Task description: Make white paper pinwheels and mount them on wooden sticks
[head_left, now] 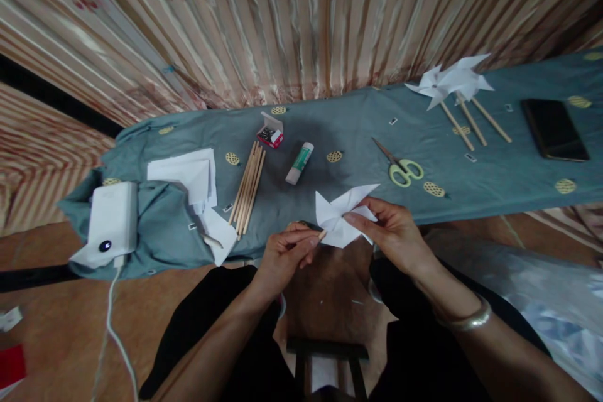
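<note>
My right hand (393, 232) pinches a folded white paper pinwheel (340, 213) at its middle, just in front of the table's near edge. My left hand (287, 251) is closed round a thin wooden stick (321, 235) whose tip touches the back of the pinwheel. Both hands hover over my lap. On the blue-grey cloth (348, 132) behind them lie a bundle of wooden sticks (248, 188), a glue stick (299, 163) and yellow-handled scissors (400, 166).
Finished white pinwheels on sticks (455, 85) lie at the far right next to a black phone (554, 129). A small red box of pins (270, 133), white paper sheets (186, 176) and a white power bank with a cable (110, 220) sit to the left. A striped curtain hangs behind.
</note>
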`<control>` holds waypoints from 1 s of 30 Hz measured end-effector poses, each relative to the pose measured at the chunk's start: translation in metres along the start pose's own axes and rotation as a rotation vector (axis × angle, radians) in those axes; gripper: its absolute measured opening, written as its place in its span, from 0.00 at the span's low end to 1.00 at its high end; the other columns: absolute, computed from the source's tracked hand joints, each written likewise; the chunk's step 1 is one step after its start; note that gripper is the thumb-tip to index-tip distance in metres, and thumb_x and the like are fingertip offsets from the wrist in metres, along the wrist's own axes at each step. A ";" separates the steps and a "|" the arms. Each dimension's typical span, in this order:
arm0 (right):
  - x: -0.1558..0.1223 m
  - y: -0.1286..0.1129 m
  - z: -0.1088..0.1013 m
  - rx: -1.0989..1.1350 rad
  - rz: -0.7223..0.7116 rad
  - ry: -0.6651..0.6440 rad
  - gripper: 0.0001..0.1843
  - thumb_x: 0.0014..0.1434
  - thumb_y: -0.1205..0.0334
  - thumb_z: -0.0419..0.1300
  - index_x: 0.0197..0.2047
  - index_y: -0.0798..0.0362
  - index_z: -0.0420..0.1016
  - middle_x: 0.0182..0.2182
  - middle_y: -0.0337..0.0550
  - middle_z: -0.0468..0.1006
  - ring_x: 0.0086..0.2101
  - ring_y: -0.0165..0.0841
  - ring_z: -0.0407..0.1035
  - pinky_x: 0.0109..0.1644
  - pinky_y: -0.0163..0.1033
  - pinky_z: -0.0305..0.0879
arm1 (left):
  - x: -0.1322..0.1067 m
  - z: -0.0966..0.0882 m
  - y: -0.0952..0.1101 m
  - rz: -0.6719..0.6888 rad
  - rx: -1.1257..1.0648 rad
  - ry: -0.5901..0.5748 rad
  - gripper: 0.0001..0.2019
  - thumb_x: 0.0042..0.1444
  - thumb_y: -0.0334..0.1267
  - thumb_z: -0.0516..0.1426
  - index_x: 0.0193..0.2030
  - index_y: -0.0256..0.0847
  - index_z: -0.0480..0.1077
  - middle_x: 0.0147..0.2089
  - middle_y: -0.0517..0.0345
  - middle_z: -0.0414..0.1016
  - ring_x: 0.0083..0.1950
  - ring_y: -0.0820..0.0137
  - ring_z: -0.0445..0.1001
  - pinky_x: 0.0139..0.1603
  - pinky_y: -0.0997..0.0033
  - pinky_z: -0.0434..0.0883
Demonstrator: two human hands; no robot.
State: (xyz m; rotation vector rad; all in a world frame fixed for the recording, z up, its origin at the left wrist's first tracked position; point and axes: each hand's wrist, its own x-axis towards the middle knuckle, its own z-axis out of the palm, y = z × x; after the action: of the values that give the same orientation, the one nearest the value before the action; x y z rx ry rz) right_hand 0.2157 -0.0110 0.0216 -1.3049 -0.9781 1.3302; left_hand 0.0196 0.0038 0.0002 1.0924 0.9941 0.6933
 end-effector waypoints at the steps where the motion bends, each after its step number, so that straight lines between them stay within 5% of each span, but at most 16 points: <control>1: 0.000 0.001 0.000 0.007 0.005 0.003 0.11 0.49 0.54 0.68 0.31 0.53 0.78 0.26 0.38 0.81 0.25 0.30 0.72 0.30 0.34 0.70 | 0.000 0.000 0.000 0.001 -0.005 0.001 0.12 0.53 0.44 0.62 0.33 0.38 0.81 0.25 0.58 0.64 0.26 0.75 0.61 0.21 0.76 0.55; 11: 0.000 0.002 0.000 -0.023 0.048 0.024 0.15 0.47 0.50 0.69 0.31 0.53 0.78 0.26 0.38 0.79 0.25 0.30 0.70 0.27 0.34 0.67 | 0.000 -0.001 0.000 -0.004 -0.034 0.024 0.11 0.49 0.44 0.65 0.35 0.39 0.81 0.30 0.58 0.66 0.23 0.79 0.63 0.19 0.78 0.55; 19: 0.000 0.004 -0.002 -0.039 0.038 0.035 0.16 0.47 0.48 0.69 0.31 0.52 0.78 0.27 0.40 0.80 0.27 0.32 0.71 0.33 0.37 0.68 | 0.001 0.002 -0.002 -0.052 -0.096 -0.008 0.12 0.49 0.45 0.64 0.34 0.38 0.81 0.24 0.60 0.65 0.23 0.78 0.61 0.21 0.77 0.54; 24: 0.004 0.009 -0.006 -0.054 0.062 -0.004 0.16 0.48 0.48 0.68 0.34 0.52 0.78 0.30 0.41 0.82 0.29 0.33 0.72 0.36 0.38 0.69 | -0.001 0.011 -0.006 -0.149 -0.190 -0.009 0.16 0.48 0.48 0.64 0.33 0.35 0.80 0.17 0.65 0.60 0.19 0.81 0.53 0.22 0.76 0.48; 30: 0.012 0.015 -0.015 -0.130 0.159 -0.063 0.18 0.45 0.50 0.69 0.35 0.53 0.80 0.29 0.40 0.81 0.28 0.32 0.71 0.34 0.37 0.68 | -0.008 0.023 -0.012 -0.302 -0.357 0.005 0.18 0.42 0.49 0.67 0.30 0.33 0.79 0.17 0.64 0.64 0.19 0.82 0.55 0.23 0.76 0.49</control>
State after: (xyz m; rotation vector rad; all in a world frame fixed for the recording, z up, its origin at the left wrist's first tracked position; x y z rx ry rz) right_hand 0.2294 -0.0036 0.0030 -1.4724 -1.0356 1.4556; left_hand 0.0373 -0.0165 -0.0051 0.6137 0.9688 0.5974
